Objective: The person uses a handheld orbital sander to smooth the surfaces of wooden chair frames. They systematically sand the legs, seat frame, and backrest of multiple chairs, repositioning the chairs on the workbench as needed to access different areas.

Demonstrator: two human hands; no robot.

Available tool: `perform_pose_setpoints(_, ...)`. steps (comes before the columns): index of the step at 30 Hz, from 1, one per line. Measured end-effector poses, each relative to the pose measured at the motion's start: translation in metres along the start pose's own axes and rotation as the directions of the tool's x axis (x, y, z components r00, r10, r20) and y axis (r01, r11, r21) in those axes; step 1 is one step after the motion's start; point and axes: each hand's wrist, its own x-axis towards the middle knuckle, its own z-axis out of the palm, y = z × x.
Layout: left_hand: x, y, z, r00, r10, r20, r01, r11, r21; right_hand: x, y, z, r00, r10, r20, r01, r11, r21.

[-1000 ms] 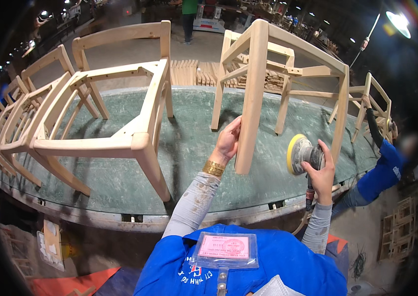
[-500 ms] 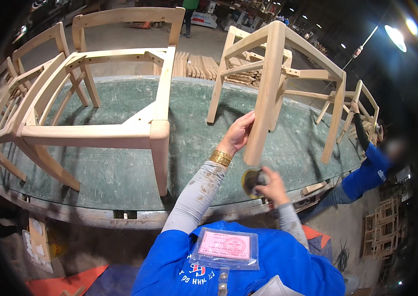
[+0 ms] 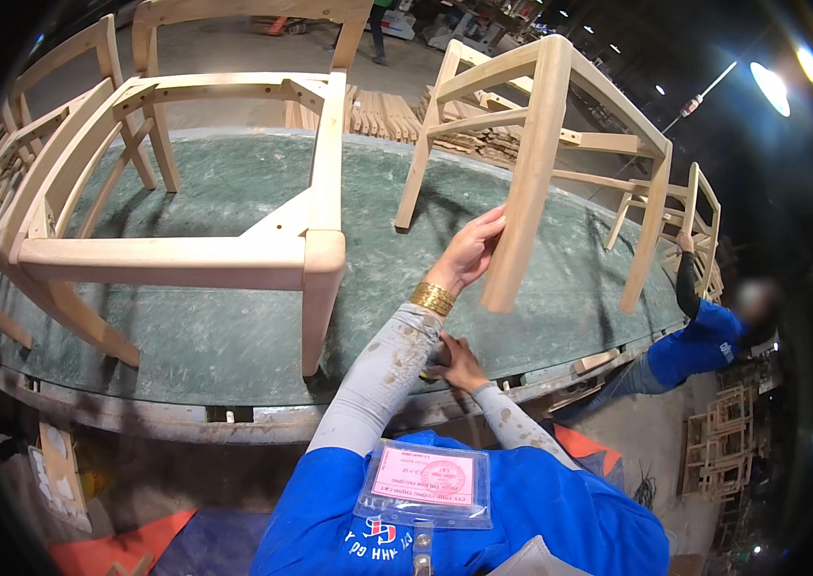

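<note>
A pale wooden chair frame (image 3: 531, 182) is tipped on the green-topped table, with one leg pointing toward me. My left hand (image 3: 472, 252) is closed round the side of that leg, near its lower end; a gold bracelet circles the wrist. Lower down, by the table's near edge, my right hand (image 3: 462, 368) grips a small round sander (image 3: 434, 363). My left forearm covers part of this tool. The sander is apart from the chair leg.
A second chair frame (image 3: 176, 252) stands at the left, with more frames (image 3: 8, 192) beyond it. At the right a co-worker in blue (image 3: 699, 341) holds another chair frame (image 3: 704, 216). Stacked wooden parts (image 3: 387, 115) lie past the table's far edge (image 3: 368, 144).
My right hand has moved left with the sander, from beneath the leg's end to behind my left forearm. My left hand keeps hold of the leg. The view has shifted slightly.
</note>
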Motion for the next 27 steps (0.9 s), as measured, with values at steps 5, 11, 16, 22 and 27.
perform_pose_setpoints(5,0.0,-0.004,0.002,1.0,0.021,-0.024,-0.021,0.999,-0.03,0.02,0.03,-0.043,0.971,-0.2,-0.134,0.193,0.979,-0.059)
perform_pose_setpoints(11,-0.009,-0.022,0.021,0.962,0.16,-0.222,-0.029,0.865,0.501,-0.009,0.091,-0.221,0.35,-0.098,-0.932,-0.174,0.971,-0.167)
perform_pose_setpoints(16,-0.03,-0.068,0.027,0.869,0.456,-0.191,0.001,0.385,0.923,-0.013,0.159,-0.291,0.142,0.101,-0.985,-0.321,0.946,0.05)
perform_pose_setpoints(22,-0.069,-0.115,0.002,0.885,0.433,-0.171,0.083,0.216,0.973,0.011,0.24,-0.257,0.293,0.337,-0.895,-0.094,0.941,0.324)
perform_pose_setpoints(27,-0.015,-0.169,-0.046,0.935,0.332,-0.126,0.083,0.14,0.987,0.004,0.368,-0.276,0.213,0.441,-0.872,0.115,0.875,0.47)
